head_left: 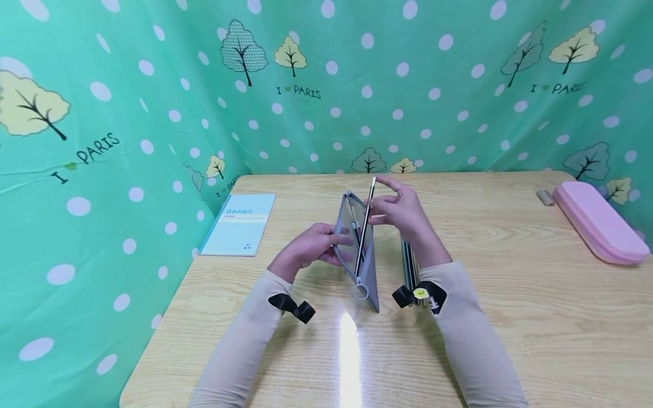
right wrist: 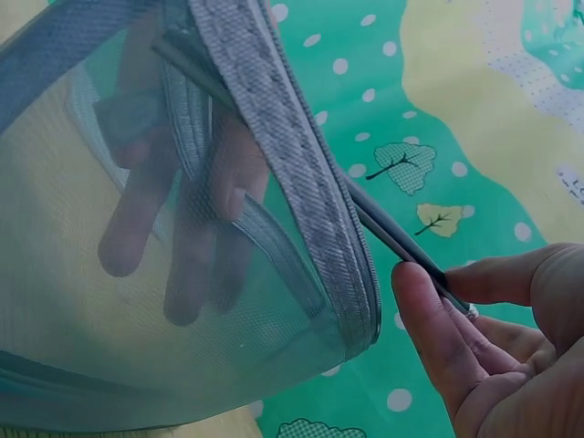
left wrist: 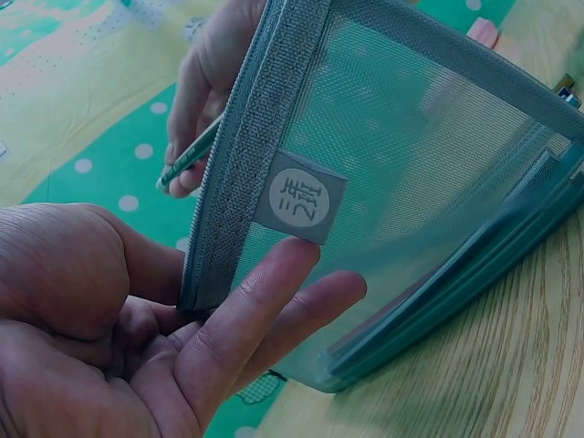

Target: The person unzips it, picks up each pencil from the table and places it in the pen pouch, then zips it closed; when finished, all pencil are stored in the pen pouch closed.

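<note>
right hand pinches slim black pencil near pale upper end, lower end inside grey mesh zippered pouch; left hand pinches pouch side; best slid lengthwise, pouch held wide

And there's the pouch, right between your left hand and your right hand, with a pencil slanting partly inside it! Just right of it, loose pencils lie on the table below your right wrist. Notebook far left; over at far right, the eraser, just left of the pencil case!
</note>
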Action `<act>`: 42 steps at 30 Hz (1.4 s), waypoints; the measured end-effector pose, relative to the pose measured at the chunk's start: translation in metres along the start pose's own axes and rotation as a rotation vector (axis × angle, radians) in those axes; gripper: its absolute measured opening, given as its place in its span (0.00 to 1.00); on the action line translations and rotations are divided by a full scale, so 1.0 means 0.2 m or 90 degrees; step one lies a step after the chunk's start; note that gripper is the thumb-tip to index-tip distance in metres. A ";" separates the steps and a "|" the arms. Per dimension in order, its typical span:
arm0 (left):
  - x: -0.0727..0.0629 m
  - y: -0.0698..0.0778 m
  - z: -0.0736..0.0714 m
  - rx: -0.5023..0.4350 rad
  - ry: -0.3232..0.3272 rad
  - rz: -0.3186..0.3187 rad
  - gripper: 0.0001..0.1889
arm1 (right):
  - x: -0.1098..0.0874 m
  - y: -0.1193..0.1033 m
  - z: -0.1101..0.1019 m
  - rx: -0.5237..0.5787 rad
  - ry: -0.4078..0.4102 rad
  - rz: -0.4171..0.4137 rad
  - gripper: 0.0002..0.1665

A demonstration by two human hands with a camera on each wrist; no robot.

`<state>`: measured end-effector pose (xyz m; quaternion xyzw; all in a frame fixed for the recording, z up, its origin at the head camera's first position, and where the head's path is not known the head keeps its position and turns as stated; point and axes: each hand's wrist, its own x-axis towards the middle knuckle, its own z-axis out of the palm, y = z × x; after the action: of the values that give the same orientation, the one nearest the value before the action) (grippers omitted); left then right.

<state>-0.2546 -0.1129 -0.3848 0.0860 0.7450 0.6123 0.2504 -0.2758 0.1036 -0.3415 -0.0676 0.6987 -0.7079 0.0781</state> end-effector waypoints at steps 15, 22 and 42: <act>0.00 0.00 0.00 -0.001 -0.003 -0.006 0.22 | -0.04 -0.01 0.05 -0.201 -0.028 -0.046 0.39; 0.00 0.00 0.00 -0.004 -0.004 -0.007 0.23 | -0.06 -0.02 0.07 -0.264 -0.019 -0.059 0.39; -0.01 0.01 0.01 0.004 -0.001 -0.003 0.22 | -0.08 -0.04 0.03 -0.304 0.000 -0.048 0.33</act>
<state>-0.2520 -0.1127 -0.3829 0.0859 0.7467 0.6094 0.2522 -0.2588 0.1021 -0.3337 -0.1101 0.8431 -0.5253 0.0337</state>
